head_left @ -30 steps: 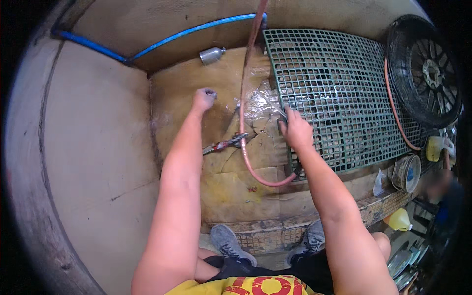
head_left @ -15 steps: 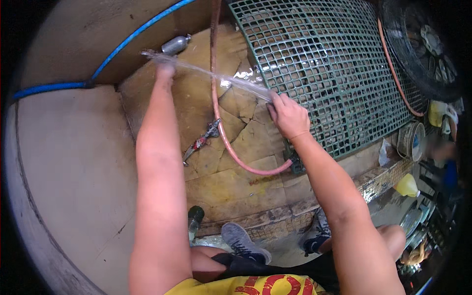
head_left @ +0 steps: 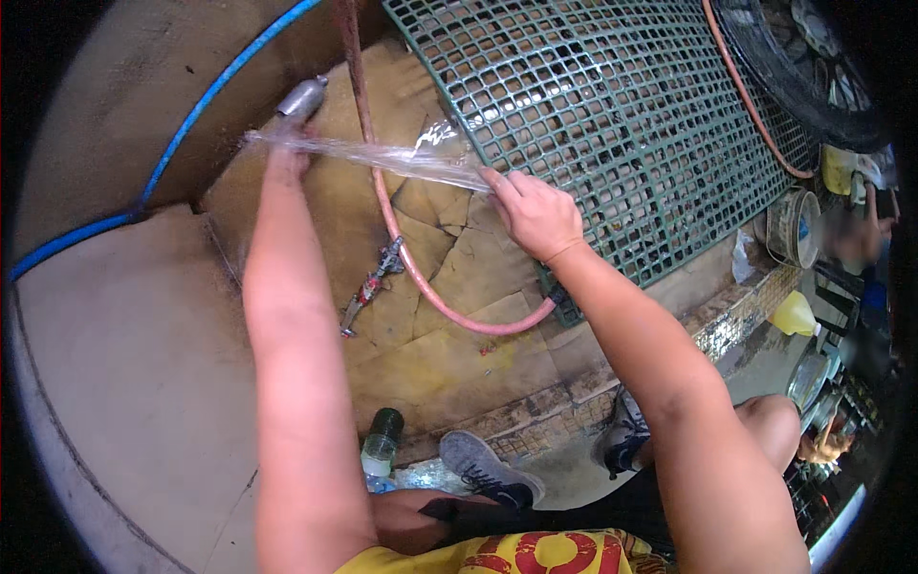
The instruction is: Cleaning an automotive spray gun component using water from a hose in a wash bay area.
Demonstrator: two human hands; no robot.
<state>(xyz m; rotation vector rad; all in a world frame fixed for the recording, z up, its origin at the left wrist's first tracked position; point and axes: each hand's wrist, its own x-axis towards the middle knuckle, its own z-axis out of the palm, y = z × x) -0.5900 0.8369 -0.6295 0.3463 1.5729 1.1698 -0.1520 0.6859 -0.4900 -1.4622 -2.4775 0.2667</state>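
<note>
We located the clear band [head_left: 411, 161] in midair between the two hands, running from the right hand leftward across the front of the pink hose [head_left: 384, 203]. We observed a glossy, streaked surface on it (whether film or liquid, we could not determine). We found the right hand [head_left: 540, 215] with its thumb and fingers drawn together at the near end of the band, its back turned upward. We found the left hand [head_left: 291, 153] at the far end, blurred and partly covered by the band; we could not tell whether its fingers gripped anything. Just beyond it, we noted a grey metal cup [head_left: 302, 99]. Below the band, we identified a red-and-grey tool [head_left: 371, 287] lying aslant beside the hose on the brown sheeting [head_left: 497, 263], which showed cracks. To the right of the sheeting, we recorded a green grid [head_left: 583, 124], with a black tire [head_left: 765, 72] near its far right edge. To the left, we traced a blue pipe [head_left: 196, 115] along the wall. Nearest the body, we noted a dark-topped bottle [head_left: 382, 442] beside the left forearm and a grey shoe [head_left: 483, 467].
</note>
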